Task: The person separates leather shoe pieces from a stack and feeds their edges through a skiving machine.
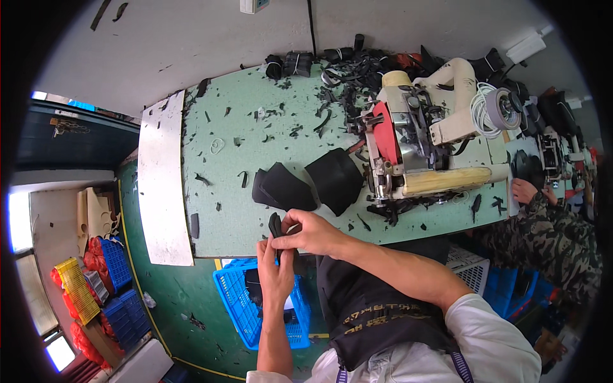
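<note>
Two hands, both the wearer's, are closed on one black piece (276,225) at the front edge of the table (242,127), left of its middle. Left hand (276,273): gripping the piece from below, fingers upward. Right hand (311,233): pinching the same piece from the right, thumb and fingers bent; the hands are close together. The piece stands roughly upright and appears layered; the number of layers cannot be told.

Just beyond the hands, two groups of black panels lie flat: overlapping left panels (285,187) and, just beside them, right panels (336,180). The sewing machine (415,137), fitted with a red guard (385,134), occupies the right part of the table. Tied black bundles (298,64) sit along the back edge, with a heap of scraps (357,70) to their right; further scraps are scattered over the surface. A white board (163,191) runs along the left edge. Below the front edge, a blue crate (237,297) holds dark items. Beyond the right edge, a co-worker's hand (525,191) is visible.
</note>
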### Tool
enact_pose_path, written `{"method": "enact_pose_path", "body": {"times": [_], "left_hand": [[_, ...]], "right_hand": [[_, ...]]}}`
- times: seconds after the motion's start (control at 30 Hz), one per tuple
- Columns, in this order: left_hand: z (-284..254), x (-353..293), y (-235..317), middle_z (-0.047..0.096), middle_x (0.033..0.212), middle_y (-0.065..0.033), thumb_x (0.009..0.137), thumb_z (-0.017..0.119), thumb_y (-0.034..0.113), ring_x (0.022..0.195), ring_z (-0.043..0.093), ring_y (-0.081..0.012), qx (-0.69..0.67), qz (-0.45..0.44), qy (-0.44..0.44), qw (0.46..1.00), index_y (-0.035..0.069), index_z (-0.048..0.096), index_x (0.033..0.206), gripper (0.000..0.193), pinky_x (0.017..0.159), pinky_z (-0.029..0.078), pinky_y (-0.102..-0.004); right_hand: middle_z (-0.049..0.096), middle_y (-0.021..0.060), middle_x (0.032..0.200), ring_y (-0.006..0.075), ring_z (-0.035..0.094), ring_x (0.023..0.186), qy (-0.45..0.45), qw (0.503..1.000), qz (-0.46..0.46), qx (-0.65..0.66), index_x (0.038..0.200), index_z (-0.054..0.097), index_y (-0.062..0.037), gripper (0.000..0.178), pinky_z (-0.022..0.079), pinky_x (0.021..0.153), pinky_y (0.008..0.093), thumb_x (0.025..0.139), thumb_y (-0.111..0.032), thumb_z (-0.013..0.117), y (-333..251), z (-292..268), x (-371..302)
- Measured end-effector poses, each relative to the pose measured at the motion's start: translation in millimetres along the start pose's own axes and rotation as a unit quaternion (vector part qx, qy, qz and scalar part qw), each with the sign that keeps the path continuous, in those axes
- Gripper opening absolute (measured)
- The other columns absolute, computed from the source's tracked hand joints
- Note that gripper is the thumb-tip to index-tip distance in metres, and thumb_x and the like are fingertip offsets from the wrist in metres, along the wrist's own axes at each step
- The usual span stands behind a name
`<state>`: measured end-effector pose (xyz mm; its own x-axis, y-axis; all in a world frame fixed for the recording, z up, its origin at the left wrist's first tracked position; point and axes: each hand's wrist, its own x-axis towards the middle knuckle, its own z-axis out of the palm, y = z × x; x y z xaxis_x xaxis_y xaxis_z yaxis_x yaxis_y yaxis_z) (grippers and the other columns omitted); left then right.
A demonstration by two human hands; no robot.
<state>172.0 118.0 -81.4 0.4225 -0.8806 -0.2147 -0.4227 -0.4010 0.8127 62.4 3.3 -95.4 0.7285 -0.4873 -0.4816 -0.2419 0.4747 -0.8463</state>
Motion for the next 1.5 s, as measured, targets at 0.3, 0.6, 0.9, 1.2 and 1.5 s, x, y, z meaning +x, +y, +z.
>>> {"method": "enact_pose_path", "body": {"times": [0.3, 0.6, 0.9, 1.2, 1.5], "left_hand": [[-4, -1, 8, 0.042, 0.090, -0.0014, 0.094, 0.058, 0.026, 0.083, 0.042, -0.0102, -0.153, -0.080, -0.070, 0.983, -0.002, 0.056, 0.109, 0.032, 0.071, 0.036, -0.0241], [19, 20, -3, 0.062, 0.106, -0.0088, 0.097, 0.050, 0.014, 0.098, 0.059, -0.0144, -0.352, -0.140, 0.119, 0.918, -0.003, 0.052, 0.119, 0.027, 0.085, 0.048, -0.0280], [71, 105, -31, 0.050, 0.121, -0.0216, 0.090, 0.057, 0.017, 0.114, 0.045, -0.0361, 0.129, 0.023, 0.219, 0.967, -0.002, 0.035, 0.138, 0.056, 0.101, 0.034, -0.0451], [88, 100, -40, 0.042, 0.121, -0.0252, 0.089, 0.057, 0.017, 0.107, 0.040, -0.0355, 0.179, 0.026, 0.243, 0.953, 0.001, 0.026, 0.145, 0.066, 0.095, 0.030, -0.0480], [59, 15, 2, 0.042, 0.129, -0.0169, 0.092, 0.058, 0.014, 0.118, 0.042, -0.0284, 0.028, -0.032, 0.169, 0.985, 0.004, 0.031, 0.144, 0.059, 0.101, 0.033, -0.0401]], "right_hand": [[0.062, 0.0018, 0.093, 0.0105, 0.057, 0.089, -0.007, 0.976, 0.083, 0.203, 0.093, 0.060, -0.0068, 0.026, 0.046, 0.080, 0.0268, 0.080, -0.022, 0.076, 0, -9, -8], [0.057, 0.0263, 0.081, 0.0467, 0.055, 0.080, 0.257, 0.942, -0.124, -0.180, 0.103, 0.044, 0.0008, 0.019, 0.044, 0.071, 0.0472, 0.090, -0.011, 0.052, 9, -10, -15], [0.047, 0.0273, 0.108, 0.0417, 0.045, 0.105, 0.430, 0.794, -0.077, -0.423, 0.101, 0.043, 0.0066, 0.029, 0.036, 0.093, 0.0482, 0.082, -0.006, 0.060, 27, -77, 13], [0.047, 0.0241, 0.117, 0.0421, 0.057, 0.099, 0.397, 0.883, -0.047, -0.245, 0.140, 0.025, -0.0074, 0.074, 0.049, 0.078, 0.0481, 0.080, -0.011, 0.069, 8, -58, 8], [0.057, 0.0228, 0.106, 0.0394, 0.060, 0.089, 0.341, 0.780, -0.102, -0.514, 0.139, 0.028, 0.0027, 0.068, 0.049, 0.072, 0.0451, 0.083, -0.012, 0.062, 21, -73, -10]]}}
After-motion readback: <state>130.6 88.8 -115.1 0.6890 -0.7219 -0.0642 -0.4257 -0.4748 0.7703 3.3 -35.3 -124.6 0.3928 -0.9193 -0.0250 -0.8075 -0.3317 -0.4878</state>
